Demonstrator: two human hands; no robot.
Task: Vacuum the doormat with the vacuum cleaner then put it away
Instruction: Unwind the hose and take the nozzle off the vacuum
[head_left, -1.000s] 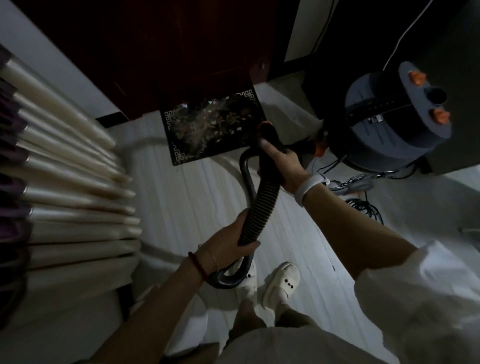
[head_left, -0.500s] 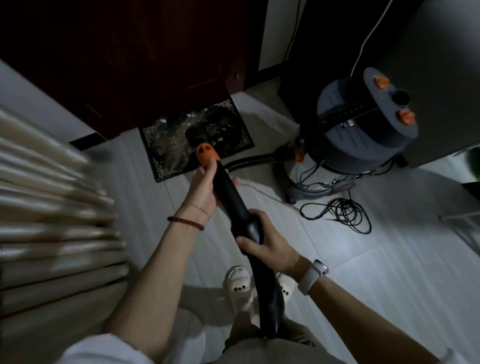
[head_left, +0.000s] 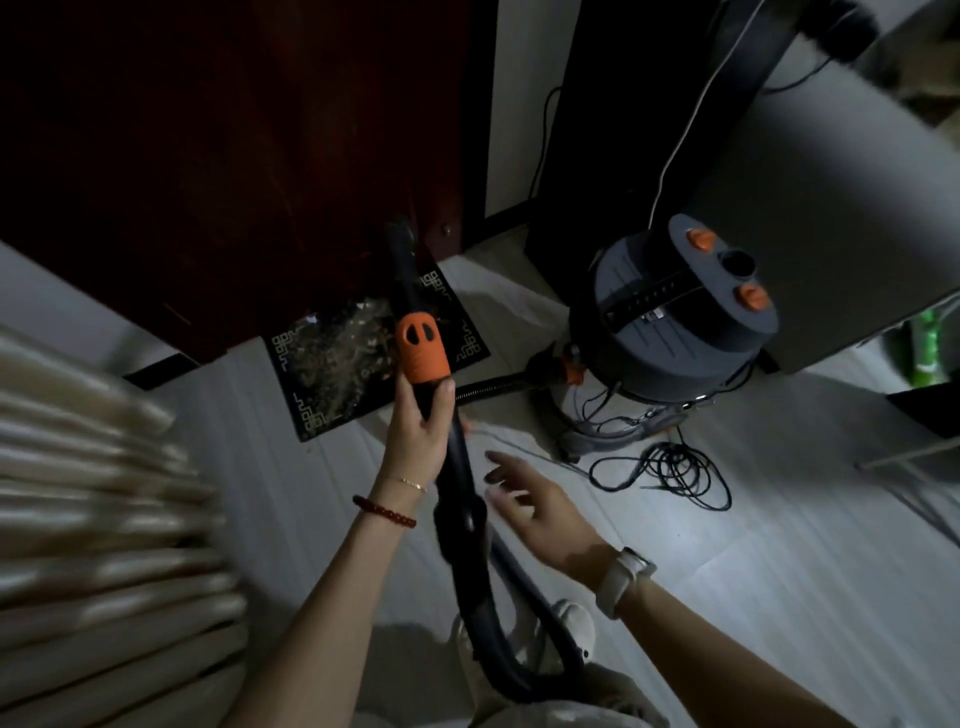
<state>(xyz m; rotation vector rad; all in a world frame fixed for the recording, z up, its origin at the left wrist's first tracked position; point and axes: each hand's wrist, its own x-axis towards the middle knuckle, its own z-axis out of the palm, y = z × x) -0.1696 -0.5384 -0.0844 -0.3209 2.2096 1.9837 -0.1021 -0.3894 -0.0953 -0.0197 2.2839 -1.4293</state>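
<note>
Head view showed the left hand (head_left: 418, 434) curled round the black vacuum wand (head_left: 457, 467) just below its orange collar (head_left: 422, 347), the nozzle end (head_left: 399, 240) reaching up past the far edge of the doormat (head_left: 332, 366) toward the dark wooden door (head_left: 234, 156). Beside the wand, the right hand (head_left: 535, 506) hung loose, fingers spread, touching nothing. From the wand's lower end the hose (head_left: 519, 660) looped down near the person's white shoes (head_left: 574, 626), and another stretch of it ran across the pale floor (head_left: 779, 571) to the grey canister vacuum (head_left: 675, 317), which stood well to the right of the mat with its black cord (head_left: 670, 475) coiled on the floor just in front.

Pale crumbs or litter lay thick across the mat's middle, so I judged the vacuuming barely begun; clearing the mat and putting the machine away remained. Whether the canister, the only container in view, held anything I could not tell, since it was closed.
</note>
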